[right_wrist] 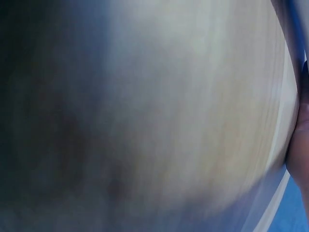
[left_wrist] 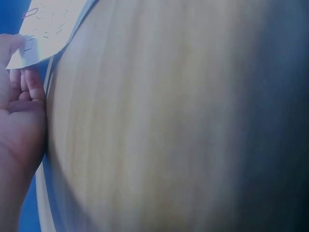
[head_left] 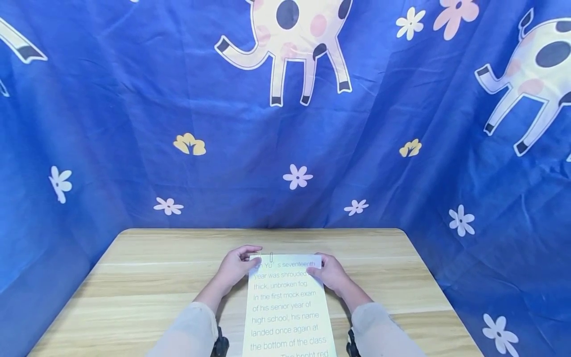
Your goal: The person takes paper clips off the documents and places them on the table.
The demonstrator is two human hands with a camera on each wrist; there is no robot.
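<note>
Sheet [head_left: 289, 307] of pale yellow paper with printed text, flat on the near middle of the wooden table [head_left: 147, 277], long side running from the near edge toward the far side. Small paper clip [head_left: 270, 258] on the far edge, left of centre; seen too in the left wrist view [left_wrist: 30, 13] near the corner.

Left hand [head_left: 236, 267] at the far left corner of the sheet, thumb over the top and fingers [left_wrist: 33, 84] curled beneath, pinching the corner. Right hand [head_left: 331, 273] at the far right edge, thumb lying on the printed face, fingers bent round the side, gripping the sheet. Right wrist view blurred: only a strip of the hand [right_wrist: 299, 150] at the right border against the tabletop, grip not readable there.

Light sleeves [head_left: 189, 332] at the near edge. Blue cloth [head_left: 134, 124] with cows and flowers behind and on both sides of the table.
</note>
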